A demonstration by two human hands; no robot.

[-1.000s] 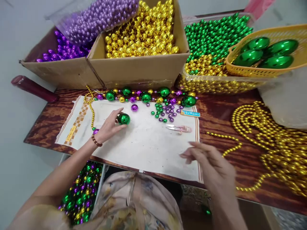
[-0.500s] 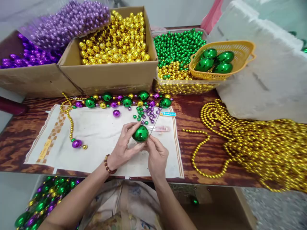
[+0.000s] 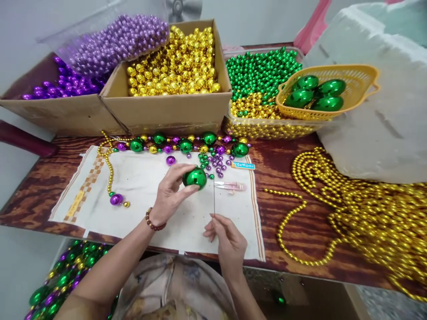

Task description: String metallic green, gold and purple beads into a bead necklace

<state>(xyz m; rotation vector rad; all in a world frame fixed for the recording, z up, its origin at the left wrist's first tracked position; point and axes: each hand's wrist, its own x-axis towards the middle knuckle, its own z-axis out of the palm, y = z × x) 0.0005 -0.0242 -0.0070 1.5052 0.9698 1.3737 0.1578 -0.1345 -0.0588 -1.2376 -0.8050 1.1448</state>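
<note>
Between the thumb and fingers of my left hand (image 3: 170, 191) is a large shiny green bead (image 3: 194, 178), held above the white cloth (image 3: 143, 186). My right hand (image 3: 228, 238) pinches the lower end of a thin, dark needle-like rod (image 3: 214, 195), which points up and stands apart from the bead. Behind them lie small purple and green beads (image 3: 218, 170), and a pair of pink-handled snips (image 3: 230, 186) rests to the right. A strand of green, purple and gold beads (image 3: 186, 146) runs along the cloth's far edge. One loose purple bead (image 3: 171, 160) sits in front of it.
Cardboard boxes of purple beads (image 3: 50, 91) and gold beads (image 3: 173, 66) stand at the back. A clear tub (image 3: 273, 126) of green and gold beads carries a yellow basket (image 3: 363, 73) with large green beads. Gold bead chains (image 3: 376, 222) are heaped at right.
My right hand has moved down and away from the green bead, with the rod now apart from it. My left hand still holds the bead. The camera view has shifted slightly.
</note>
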